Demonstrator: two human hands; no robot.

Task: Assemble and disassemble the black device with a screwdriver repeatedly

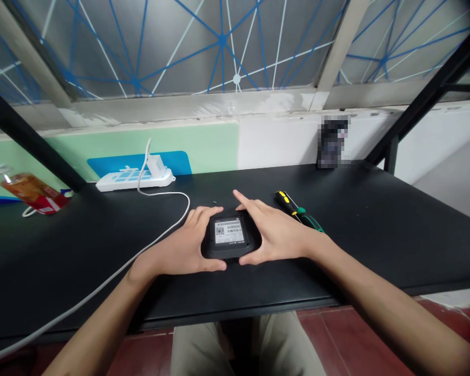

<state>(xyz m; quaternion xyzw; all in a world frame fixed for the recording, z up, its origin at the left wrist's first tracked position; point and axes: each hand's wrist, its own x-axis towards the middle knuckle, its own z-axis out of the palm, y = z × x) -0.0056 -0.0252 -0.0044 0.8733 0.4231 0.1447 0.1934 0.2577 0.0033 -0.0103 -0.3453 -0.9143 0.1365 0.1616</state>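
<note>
A black box-shaped device [228, 253] with rounded corners rests on the black table, a white printed label on its upper face. My left hand [184, 243] grips its left side, thumb along the near edge and fingers at the far edge. Around its right side is my right hand [276, 232], with the thumb at the near right corner and the index finger stretched out past the far edge. Beyond my right hand lie a black-and-yellow screwdriver [285, 202] and a green-handled tool [311, 220], partly hidden by that hand.
A white power strip [133, 179] with a plugged-in adapter stands at the back left. Its white cable [113, 272] runs past my left forearm. A bottle [35, 192] leans at far left. A blurred dark object [331, 143] stands against the wall. Tiny pieces [215, 202] lie behind the device.
</note>
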